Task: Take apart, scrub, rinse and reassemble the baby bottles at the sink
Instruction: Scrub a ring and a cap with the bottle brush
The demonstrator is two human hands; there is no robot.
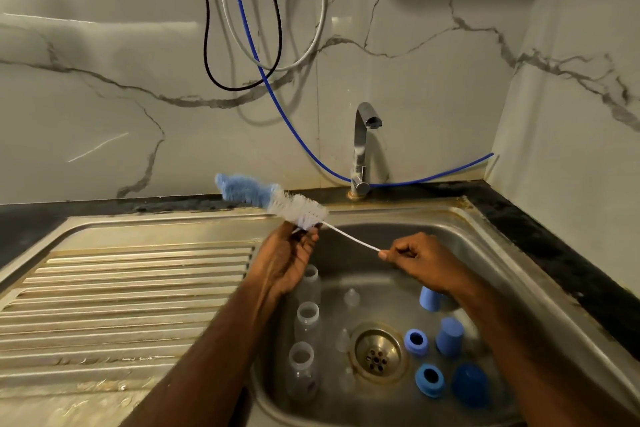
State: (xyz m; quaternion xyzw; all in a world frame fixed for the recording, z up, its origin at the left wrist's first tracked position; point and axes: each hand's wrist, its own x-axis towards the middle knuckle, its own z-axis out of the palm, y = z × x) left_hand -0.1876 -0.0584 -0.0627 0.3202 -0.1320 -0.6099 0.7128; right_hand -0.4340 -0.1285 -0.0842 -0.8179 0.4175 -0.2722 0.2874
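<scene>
A bottle brush (273,198) with blue and white bristles and a thin white wire handle is held above the steel sink (485,236). My left hand (291,256) grips it just below the bristles. My right hand (419,260) pinches the handle's far end. Three clear bottle bodies (304,322) stand in a row along the basin's left side. Clear teats (351,298) lie near the drain (377,352). Two blue collar rings (415,341) and several blue caps (449,336) sit at the right of the basin.
A chrome tap (362,146) rises behind the basin, no water running. A ribbed steel drainboard (121,295) extends to the left. Black, grey and blue cables (242,28) hang on the marble wall. Dark counter (554,246) edges the sink on the right.
</scene>
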